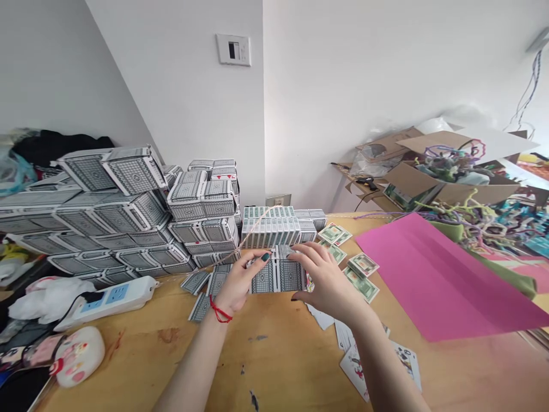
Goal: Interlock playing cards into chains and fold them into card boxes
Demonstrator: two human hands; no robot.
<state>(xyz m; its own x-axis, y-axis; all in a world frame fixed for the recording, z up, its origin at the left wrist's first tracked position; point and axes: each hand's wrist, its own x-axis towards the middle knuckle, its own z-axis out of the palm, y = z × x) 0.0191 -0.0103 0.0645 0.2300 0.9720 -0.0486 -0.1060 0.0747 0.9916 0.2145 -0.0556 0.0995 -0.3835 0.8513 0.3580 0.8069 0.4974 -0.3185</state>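
My left hand (240, 277), with a red string on its wrist, has thumb and fingers closed on a grey patterned playing card box (283, 250). My right hand (326, 274) is curved over the right side, fingertips at that box, its thumb held apart and touching nothing visible. Just below the box, two grey patterned card packs (263, 279) stand side by side. Behind them is a row of green-and-white boxes (270, 226). Loose grey-backed cards (198, 307) lie left of my left hand; face-up cards (354, 369) lie partly under my right forearm.
Stacked card boxes (128, 214) fill the back left. A white power strip (114, 297) and a white plush-like item (81, 355) lie at left. Green banknote-printed cards (362, 280) sit beside a pink sheet (433, 280). At right stands a cardboard box (454, 191) of coloured fuzzy strands.
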